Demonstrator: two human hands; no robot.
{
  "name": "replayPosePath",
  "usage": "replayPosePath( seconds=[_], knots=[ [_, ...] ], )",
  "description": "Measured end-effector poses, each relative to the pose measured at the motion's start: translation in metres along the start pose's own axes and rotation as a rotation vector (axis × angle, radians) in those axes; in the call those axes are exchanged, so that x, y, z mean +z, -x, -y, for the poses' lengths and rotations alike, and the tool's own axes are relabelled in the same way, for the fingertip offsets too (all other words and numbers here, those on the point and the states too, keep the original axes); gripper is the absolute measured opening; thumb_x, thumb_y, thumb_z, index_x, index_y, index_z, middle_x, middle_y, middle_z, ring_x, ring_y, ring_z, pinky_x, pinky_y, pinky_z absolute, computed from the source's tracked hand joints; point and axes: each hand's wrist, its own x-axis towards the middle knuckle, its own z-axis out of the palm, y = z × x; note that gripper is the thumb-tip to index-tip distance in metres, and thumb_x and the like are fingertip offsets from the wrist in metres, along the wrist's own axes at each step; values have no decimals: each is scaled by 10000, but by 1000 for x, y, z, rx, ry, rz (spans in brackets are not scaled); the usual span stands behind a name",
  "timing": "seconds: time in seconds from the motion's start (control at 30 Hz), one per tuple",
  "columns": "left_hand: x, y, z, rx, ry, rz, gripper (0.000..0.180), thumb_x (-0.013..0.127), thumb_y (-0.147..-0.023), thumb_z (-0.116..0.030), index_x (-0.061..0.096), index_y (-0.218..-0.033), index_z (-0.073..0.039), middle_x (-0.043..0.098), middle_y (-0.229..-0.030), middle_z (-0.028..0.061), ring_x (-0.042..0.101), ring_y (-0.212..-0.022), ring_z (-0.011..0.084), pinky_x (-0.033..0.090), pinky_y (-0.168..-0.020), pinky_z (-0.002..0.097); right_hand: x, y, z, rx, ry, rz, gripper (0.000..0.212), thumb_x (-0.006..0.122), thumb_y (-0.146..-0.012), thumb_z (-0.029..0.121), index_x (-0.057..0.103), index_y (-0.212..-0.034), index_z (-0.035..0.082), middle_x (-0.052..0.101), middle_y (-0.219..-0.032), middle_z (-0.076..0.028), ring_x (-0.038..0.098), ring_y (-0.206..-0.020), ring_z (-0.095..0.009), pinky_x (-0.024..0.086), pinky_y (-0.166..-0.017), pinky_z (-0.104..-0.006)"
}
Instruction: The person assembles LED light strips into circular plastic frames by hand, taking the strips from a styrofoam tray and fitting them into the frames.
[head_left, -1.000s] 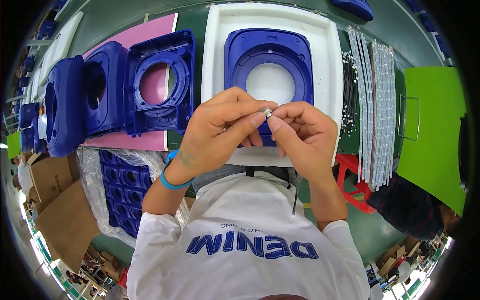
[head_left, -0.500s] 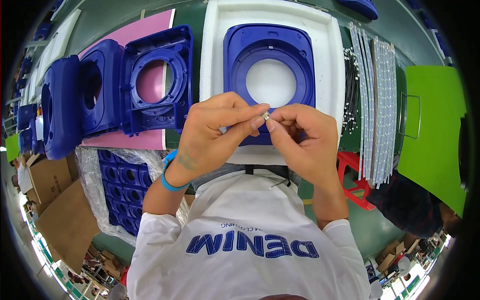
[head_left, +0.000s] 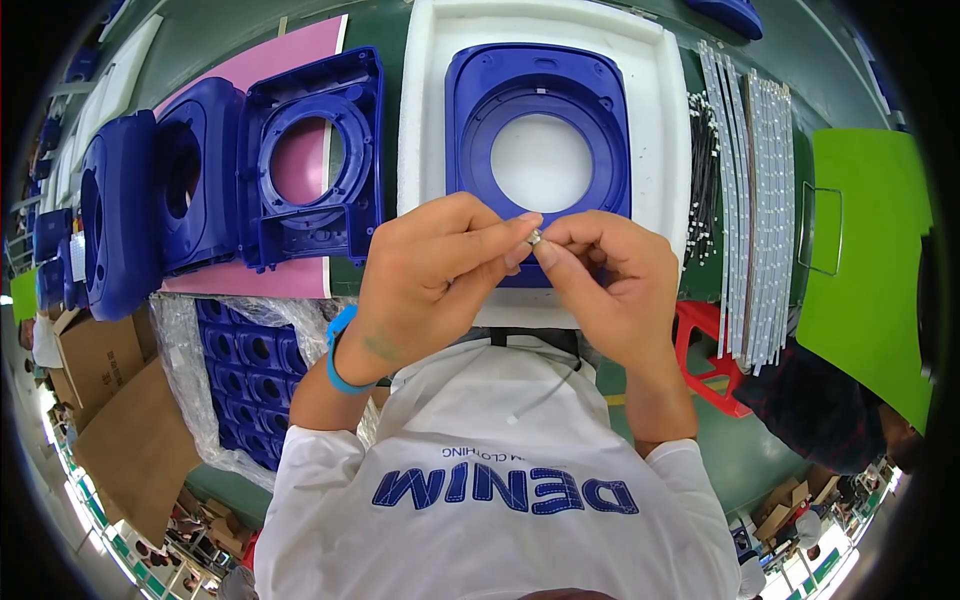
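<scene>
Green tabletop (head_left: 380, 30) runs beneath the work, with a pink sheet (head_left: 300, 55) under three blue housings (head_left: 205, 150) on the left. Centrally, a white foam tray (head_left: 655, 130) bears another blue housing (head_left: 478, 150), its near edge partly covered by the person's hands. Above that edge, the left hand (head_left: 430, 265) and right hand (head_left: 620, 280) meet, both pinching a small pale piece (head_left: 536, 238) between thumbs and forefingers; fingertips hide most of it. Beside the tray's right edge lie black cables (head_left: 702, 170), then light strips (head_left: 765, 200), then a bright green sheet (head_left: 870, 250).
</scene>
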Motion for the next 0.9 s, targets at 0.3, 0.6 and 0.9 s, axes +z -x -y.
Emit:
replayPosePath(
  seconds=[0.3,0.6,0.9],
  knots=[
    [-3,-3,8,-39,287,98,338,722,-923,45,775,-1235,-75,686,-819,72,699,-706,145,523,-593,264,-2,1,1,177,-173,27,71,755,-938,19,748,-982,-36,739,-811,-41,616,-628,-31,448,-541,-189],
    [-27,-8,2,37,102,-57,385,712,-848,126,781,-1191,-33,704,-875,84,704,-732,158,558,-655,267,-19,-1,15,-97,187,224,119,783,-902,57,770,-1012,13,747,-822,-106,684,-680,-166,517,-617,-298],
    [-22,-3,8,-50,225,-140,254,736,-901,60,777,-1148,23,724,-869,94,682,-755,143,504,-658,251,-54,-49,2,-555,859,159,130,720,-838,-49,733,-955,6,713,-917,-120,665,-819,-311,534,-728,-388]
  ],
)
